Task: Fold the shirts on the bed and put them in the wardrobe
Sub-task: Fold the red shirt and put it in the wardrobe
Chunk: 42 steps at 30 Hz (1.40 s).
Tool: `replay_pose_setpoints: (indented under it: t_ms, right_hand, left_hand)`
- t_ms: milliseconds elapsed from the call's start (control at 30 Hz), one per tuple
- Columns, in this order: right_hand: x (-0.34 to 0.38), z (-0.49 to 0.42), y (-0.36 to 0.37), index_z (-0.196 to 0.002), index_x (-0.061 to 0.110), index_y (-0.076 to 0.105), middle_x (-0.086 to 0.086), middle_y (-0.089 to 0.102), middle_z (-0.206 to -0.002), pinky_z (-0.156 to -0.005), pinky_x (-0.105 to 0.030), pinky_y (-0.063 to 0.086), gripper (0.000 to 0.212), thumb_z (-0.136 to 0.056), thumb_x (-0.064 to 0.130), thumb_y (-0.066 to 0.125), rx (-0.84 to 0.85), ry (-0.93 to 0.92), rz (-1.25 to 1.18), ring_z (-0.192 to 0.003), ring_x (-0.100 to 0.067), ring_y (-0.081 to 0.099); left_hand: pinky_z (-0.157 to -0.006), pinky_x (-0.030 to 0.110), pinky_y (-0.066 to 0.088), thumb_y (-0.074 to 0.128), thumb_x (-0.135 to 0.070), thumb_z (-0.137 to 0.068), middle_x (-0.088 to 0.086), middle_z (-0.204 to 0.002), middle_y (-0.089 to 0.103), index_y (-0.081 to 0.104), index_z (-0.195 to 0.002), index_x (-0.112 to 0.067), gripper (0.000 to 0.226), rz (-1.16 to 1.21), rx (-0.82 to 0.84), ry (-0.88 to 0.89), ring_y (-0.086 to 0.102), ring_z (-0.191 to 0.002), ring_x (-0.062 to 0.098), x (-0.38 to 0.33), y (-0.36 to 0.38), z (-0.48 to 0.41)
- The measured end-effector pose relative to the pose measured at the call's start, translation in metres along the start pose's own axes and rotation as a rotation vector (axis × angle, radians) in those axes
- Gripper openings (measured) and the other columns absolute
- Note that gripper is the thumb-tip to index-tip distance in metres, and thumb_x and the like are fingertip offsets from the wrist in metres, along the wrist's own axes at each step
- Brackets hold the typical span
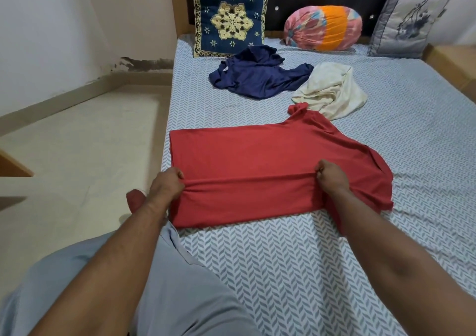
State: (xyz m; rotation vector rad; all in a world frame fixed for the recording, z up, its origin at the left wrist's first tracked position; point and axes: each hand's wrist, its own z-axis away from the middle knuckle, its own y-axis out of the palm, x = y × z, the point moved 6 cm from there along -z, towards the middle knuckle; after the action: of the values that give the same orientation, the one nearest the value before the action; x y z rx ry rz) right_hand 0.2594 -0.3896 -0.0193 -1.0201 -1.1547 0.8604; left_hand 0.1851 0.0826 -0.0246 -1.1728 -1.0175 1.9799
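- The red shirt (270, 152) lies spread across the middle of the frame on the bed (322, 271). Its straight hem is to the left and its sleeves are to the right. Laid flat like this, it offers a clean line to fold along.
- The left hand (167, 183), lower left of centre, is clamped on the shirt, its fingers curled round a pinched ridge of cloth near the hem end.
- The right hand (332, 178), lower right of centre, pinches the same ridge near the sleeve end, fingers closed on the fabric.
- The two grips are well apart, so the ridge between them runs taut and straight. This looks meant to set a lengthwise crease.
- The step in hand appears to be a long fold of the red shirt. None of the shirts is fully folded yet.
- The navy shirt (257, 78) and the cream shirt (332, 91) lie crumpled in the upper middle, just beside each other. The cream one appears to touch the red shirt's far sleeve.
- A blue embroidered cushion (229, 16), a striped bolster (323, 27) and a grey cushion (409, 21) stand along the top of the frame, away from the folding area.
- The wardrobe is not in view.
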Motion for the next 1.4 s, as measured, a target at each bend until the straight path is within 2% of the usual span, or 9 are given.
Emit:
replay_pose_setpoints:
  t_ms: [133,233,333,500,700,800,1000,1233,1400]
  right_hand:
    - [0.008,0.013,-0.002,-0.114,0.017,0.058,-0.012,0.06,-0.115,-0.086,-0.04,0.048,0.033,-0.081,0.017,0.062,-0.085,-0.059,-0.011,-0.11,-0.033,0.056]
    - [0.003,0.035,-0.019,-0.108,0.017,0.051,-0.009,0.055,-0.106,-0.078,-0.042,0.049,0.037,-0.079,0.033,0.066,-0.205,-0.077,0.027,-0.103,-0.033,0.056]
    - [-0.031,0.056,-0.02,-0.108,0.016,0.051,-0.01,0.059,-0.105,-0.08,-0.041,0.049,0.056,-0.075,0.06,0.065,-0.037,0.009,0.184,-0.099,-0.032,0.062]
    - [-0.093,0.09,0.0,-0.14,0.018,0.038,-0.017,0.052,-0.132,-0.097,-0.042,0.044,0.095,-0.068,0.076,0.06,0.29,0.174,0.343,-0.121,-0.036,0.053]
    - [-0.086,0.087,-0.011,-0.117,0.021,0.062,-0.01,0.068,-0.113,-0.08,-0.032,0.051,0.047,-0.077,0.045,0.062,0.406,0.139,0.407,-0.1,-0.029,0.066]
    - [-0.072,0.052,-0.038,-0.097,0.012,0.072,-0.012,0.074,-0.094,-0.07,-0.03,0.056,0.049,-0.068,0.05,0.061,0.507,0.215,0.255,-0.081,-0.027,0.071]
    - [-0.046,-0.027,-0.181,-0.119,0.023,0.054,-0.007,0.063,-0.115,-0.081,-0.036,0.043,0.033,-0.086,0.027,0.055,-0.522,0.252,-0.285,-0.105,-0.03,0.06]
    - [-0.149,-0.014,-0.122,-0.114,0.018,0.061,-0.008,0.066,-0.109,-0.093,-0.039,0.051,0.039,-0.079,0.033,0.063,-0.117,0.467,-0.155,-0.103,-0.03,0.063]
    - [-0.189,0.004,-0.067,-0.103,0.014,0.063,-0.015,0.066,-0.087,-0.058,-0.033,0.055,0.017,-0.086,0.018,0.064,0.059,0.538,-0.368,-0.068,-0.026,0.062]
  left_hand:
    - [-0.097,0.046,0.039,0.046,-0.015,-0.088,0.017,-0.13,0.046,0.048,-0.129,-0.012,0.041,-0.465,-0.087,0.017,0.044,-0.116,0.036,-0.019,0.011,0.015]
    - [-0.097,0.044,0.042,0.057,-0.022,-0.082,0.016,-0.129,0.043,0.043,-0.135,-0.015,0.055,-0.451,-0.139,0.272,0.043,-0.118,0.035,-0.067,0.032,0.032]
    - [-0.104,0.04,0.041,0.065,-0.036,-0.084,0.018,-0.134,0.038,0.033,-0.147,-0.019,0.073,-0.301,0.122,0.523,0.043,-0.123,0.037,-0.124,0.079,0.052]
    - [-0.115,0.042,0.028,0.07,-0.047,-0.082,0.02,-0.153,0.019,0.02,-0.153,-0.033,0.088,-0.395,0.408,0.483,0.024,-0.139,0.044,-0.154,0.136,0.073]
    - [-0.12,0.042,0.009,0.064,-0.055,-0.084,0.024,-0.157,0.007,0.011,-0.154,-0.038,0.09,-0.404,0.437,0.451,0.009,-0.145,0.045,-0.15,0.144,0.072]
    - [-0.12,0.042,0.005,0.051,-0.061,-0.09,0.026,-0.157,0.006,0.011,-0.155,-0.037,0.08,-0.377,0.441,0.447,0.007,-0.146,0.043,-0.15,0.145,0.069]
    - [-0.12,0.041,0.01,0.049,-0.058,-0.092,0.024,-0.156,0.009,0.0,-0.155,-0.033,0.083,-0.418,0.439,0.433,0.013,-0.145,0.041,-0.152,0.147,0.062]
    - [-0.116,0.044,0.025,0.059,-0.058,-0.086,0.016,-0.157,0.008,-0.007,-0.154,-0.038,0.097,-0.44,0.463,0.401,0.017,-0.141,0.042,-0.154,0.145,0.059]
    - [-0.115,0.046,0.028,0.061,-0.06,-0.083,0.013,-0.157,0.008,-0.01,-0.153,-0.038,0.102,-0.437,0.468,0.39,0.018,-0.141,0.04,-0.156,0.147,0.055]
